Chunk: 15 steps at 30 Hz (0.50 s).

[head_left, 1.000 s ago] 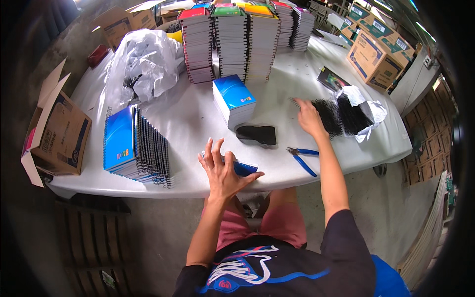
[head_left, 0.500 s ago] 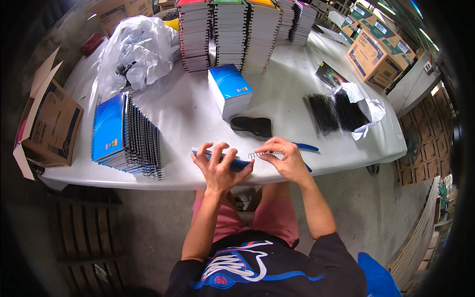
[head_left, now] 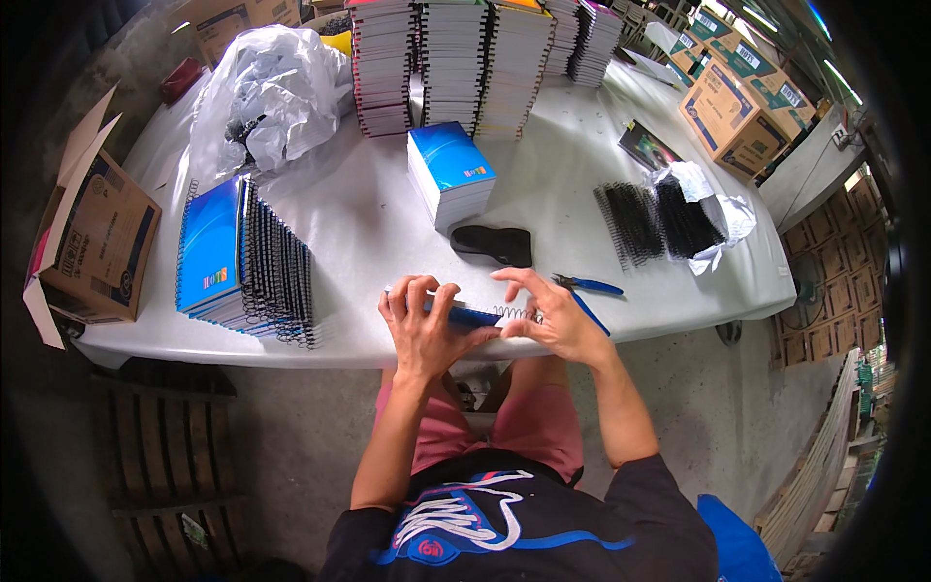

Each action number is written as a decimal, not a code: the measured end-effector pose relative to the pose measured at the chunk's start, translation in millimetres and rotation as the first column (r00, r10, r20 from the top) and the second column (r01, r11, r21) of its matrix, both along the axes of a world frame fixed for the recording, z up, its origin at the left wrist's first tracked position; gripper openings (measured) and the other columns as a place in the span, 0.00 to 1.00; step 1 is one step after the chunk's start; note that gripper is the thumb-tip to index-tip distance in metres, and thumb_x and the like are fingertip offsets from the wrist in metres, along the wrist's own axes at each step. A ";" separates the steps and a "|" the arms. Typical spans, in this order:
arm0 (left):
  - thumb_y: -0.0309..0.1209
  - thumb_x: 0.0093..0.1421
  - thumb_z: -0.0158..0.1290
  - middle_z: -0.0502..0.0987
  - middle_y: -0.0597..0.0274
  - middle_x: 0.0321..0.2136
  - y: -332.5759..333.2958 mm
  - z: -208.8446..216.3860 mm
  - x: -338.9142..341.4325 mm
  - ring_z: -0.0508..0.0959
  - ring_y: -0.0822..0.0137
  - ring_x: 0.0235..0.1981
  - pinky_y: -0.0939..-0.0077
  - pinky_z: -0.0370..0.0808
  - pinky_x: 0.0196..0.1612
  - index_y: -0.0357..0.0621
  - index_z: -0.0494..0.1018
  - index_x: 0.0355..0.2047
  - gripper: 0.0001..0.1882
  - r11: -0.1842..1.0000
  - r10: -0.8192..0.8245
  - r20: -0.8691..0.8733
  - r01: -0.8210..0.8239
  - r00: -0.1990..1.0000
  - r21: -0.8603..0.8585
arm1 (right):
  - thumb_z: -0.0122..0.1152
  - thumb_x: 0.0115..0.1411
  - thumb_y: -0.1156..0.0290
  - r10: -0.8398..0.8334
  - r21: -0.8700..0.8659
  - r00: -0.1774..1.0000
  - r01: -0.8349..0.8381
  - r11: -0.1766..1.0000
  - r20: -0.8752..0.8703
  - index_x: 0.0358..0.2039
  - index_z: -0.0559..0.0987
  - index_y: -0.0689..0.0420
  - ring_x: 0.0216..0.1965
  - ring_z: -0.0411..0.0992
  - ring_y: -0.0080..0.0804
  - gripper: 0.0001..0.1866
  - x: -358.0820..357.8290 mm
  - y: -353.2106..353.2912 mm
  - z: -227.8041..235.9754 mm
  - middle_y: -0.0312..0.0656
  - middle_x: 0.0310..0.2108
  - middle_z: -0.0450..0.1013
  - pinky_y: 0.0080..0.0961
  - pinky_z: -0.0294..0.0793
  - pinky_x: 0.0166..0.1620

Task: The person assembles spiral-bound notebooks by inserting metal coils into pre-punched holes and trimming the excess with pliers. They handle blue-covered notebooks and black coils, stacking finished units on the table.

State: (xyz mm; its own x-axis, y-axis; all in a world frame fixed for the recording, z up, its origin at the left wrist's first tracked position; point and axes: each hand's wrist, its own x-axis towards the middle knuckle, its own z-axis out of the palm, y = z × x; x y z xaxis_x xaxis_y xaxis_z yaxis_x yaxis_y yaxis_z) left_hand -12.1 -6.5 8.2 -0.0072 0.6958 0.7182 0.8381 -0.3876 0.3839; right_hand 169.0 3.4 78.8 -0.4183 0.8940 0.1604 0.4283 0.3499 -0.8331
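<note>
At the table's front edge my left hand (head_left: 419,325) is closed around a notebook (head_left: 464,317) with a blue cover, its fingers bent over the page edges. From the notebook's right end sticks out a loose spiral coil (head_left: 512,313). My right hand (head_left: 562,320) has the coil between thumb and fingers, the index finger arched above it. Partly behind that hand lie blue-handled pliers (head_left: 593,285). A black, shoe-sole-shaped object (head_left: 492,244) rests just beyond my hands.
Coil-bound blue notebooks (head_left: 211,247) are stacked at left, beside an open carton (head_left: 102,238). A blue-covered stack (head_left: 452,160) without visible coils stands ahead. Black coils (head_left: 628,223) lie at right. Tall notebook stacks (head_left: 451,73) and a plastic bag (head_left: 276,97) are at the back.
My right hand has come slightly left, its index finger now lifted and arched over the coil. More of the pliers shows. My left hand and the notebook have shifted slightly right.
</note>
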 end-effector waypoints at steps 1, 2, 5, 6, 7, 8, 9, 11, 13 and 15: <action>0.58 0.33 0.64 0.65 0.61 0.34 -0.7 0.8 -1.3 0.64 0.56 0.44 0.58 0.60 0.46 0.48 0.70 0.28 0.31 1.000 -0.017 0.007 0.017 1.000 0.009 | 0.58 0.57 0.69 0.046 0.062 0.998 -0.048 0.997 0.032 0.40 0.77 0.57 0.23 0.69 0.21 0.10 1.2 0.9 -2.4 0.39 0.25 0.71 0.21 0.68 0.28; 0.57 0.33 0.64 0.65 0.61 0.34 -0.4 0.6 -1.5 0.63 0.56 0.44 0.58 0.60 0.46 0.48 0.70 0.28 0.30 1.000 -0.018 -0.020 0.018 1.000 0.010 | 0.58 0.57 0.69 0.091 0.122 0.994 -0.099 0.988 0.066 0.40 0.77 0.57 0.23 0.69 0.22 0.11 3.7 2.9 -7.6 0.40 0.26 0.72 0.21 0.68 0.28; 0.56 0.34 0.64 0.65 0.60 0.33 -0.4 -1.5 -4.8 0.63 0.56 0.43 0.59 0.61 0.46 0.47 0.70 0.29 0.30 1.000 -0.003 -0.075 0.002 0.997 -0.012 | 0.57 0.58 0.69 0.174 0.025 0.978 -0.178 0.984 0.116 0.39 0.78 0.58 0.26 0.71 0.26 0.10 5.5 6.6 -11.9 0.44 0.31 0.73 0.22 0.69 0.31; 0.57 0.34 0.63 0.65 0.60 0.33 -0.6 -0.9 -3.7 0.64 0.55 0.42 0.59 0.61 0.46 0.47 0.70 0.29 0.31 0.999 0.004 -0.072 -0.006 0.997 -0.031 | 0.56 0.59 0.69 0.192 -0.050 0.974 -0.187 0.981 0.122 0.38 0.78 0.58 0.28 0.71 0.28 0.10 6.5 8.6 -11.7 0.45 0.33 0.73 0.22 0.70 0.32; 0.57 0.34 0.63 0.65 0.60 0.32 -1.0 -0.6 -3.3 0.64 0.55 0.42 0.59 0.61 0.46 0.46 0.70 0.29 0.31 0.999 0.012 -0.069 -0.016 0.998 -0.051 | 0.56 0.58 0.68 0.221 -0.030 0.964 -0.219 0.975 0.147 0.40 0.77 0.57 0.31 0.72 0.32 0.11 9.9 14.4 -13.0 0.45 0.34 0.73 0.25 0.70 0.35; 0.58 0.34 0.63 0.64 0.59 0.33 -2.0 -1.0 -3.8 0.63 0.55 0.42 0.59 0.61 0.46 0.46 0.70 0.29 0.31 0.997 0.017 -0.065 -0.022 0.998 -0.071 | 0.55 0.58 0.67 0.250 -0.010 0.953 -0.253 0.968 0.172 0.42 0.76 0.56 0.34 0.72 0.36 0.13 14.2 24.9 -16.2 0.45 0.36 0.73 0.27 0.71 0.37; 0.58 0.34 0.63 0.64 0.59 0.34 -2.2 -0.6 -3.1 0.63 0.54 0.43 0.58 0.61 0.46 0.46 0.70 0.28 0.31 0.996 0.015 -0.063 -0.020 0.998 -0.088 | 0.55 0.58 0.66 0.271 0.011 0.942 -0.279 0.960 0.197 0.44 0.75 0.54 0.37 0.72 0.40 0.14 17.0 35.8 -18.4 0.45 0.37 0.73 0.30 0.71 0.39; 0.59 0.34 0.63 0.63 0.57 0.37 -2.9 1.2 -1.4 0.61 0.53 0.44 0.57 0.61 0.48 0.45 0.69 0.27 0.32 0.995 0.013 -0.028 -0.016 1.000 -0.099 | 0.54 0.57 0.67 0.030 0.266 0.936 -0.130 0.955 0.351 0.47 0.74 0.53 0.41 0.70 0.42 0.16 14.9 60.3 -15.5 0.45 0.38 0.73 0.32 0.69 0.44; 0.60 0.33 0.64 0.62 0.55 0.41 -4.7 1.9 -0.2 0.60 0.51 0.47 0.55 0.60 0.50 0.45 0.68 0.27 0.34 0.996 0.019 0.029 -0.016 0.999 -0.091 | 0.53 0.55 0.68 -0.144 0.403 0.867 -0.070 0.912 0.476 0.49 0.72 0.52 0.45 0.68 0.44 0.19 13.0 71.6 -25.4 0.45 0.39 0.73 0.34 0.67 0.48; 0.60 0.32 0.65 0.60 0.53 0.44 -2.6 0.3 1.7 0.57 0.49 0.50 0.54 0.59 0.52 0.43 0.67 0.26 0.35 1.000 0.005 0.065 -0.004 0.998 -0.026 | 0.53 0.53 0.69 -0.223 0.420 0.757 -0.076 0.904 0.615 0.51 0.71 0.52 0.49 0.66 0.46 0.22 12.5 82.7 -48.8 0.45 0.40 0.72 0.36 0.65 0.52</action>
